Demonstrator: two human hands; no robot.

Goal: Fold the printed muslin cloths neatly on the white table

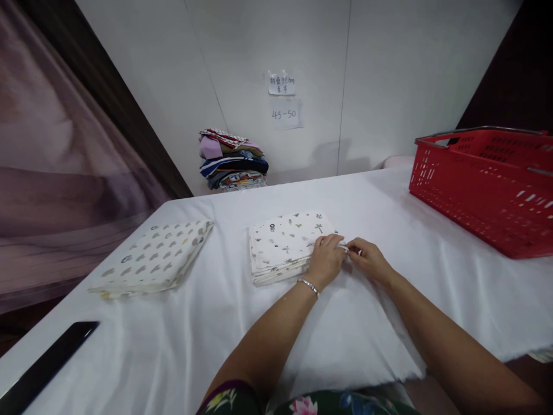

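Observation:
A folded white cloth [287, 239] with small palm trees and other prints lies in layers on the covered table. My left hand [326, 259], a silver bracelet at its wrist, rests over the cloth's right end, fingers bent around the edge; its thumb is hidden. Beside it, my right hand [369, 259] pinches the cloth's right edge between thumb and fingers. To the left sits another folded cloth [158, 256], off-white with grey cloud-like or cactus-like shapes; neither hand touches it.
A white cover [380, 207] drapes the table. At right stands a red plastic basket [479, 202]. A stack of folded fabrics [233, 164] is by the wall, below two paper notes [285, 112]. A dark flat object [52, 363] lies front left, near a pinkish curtain [56, 161].

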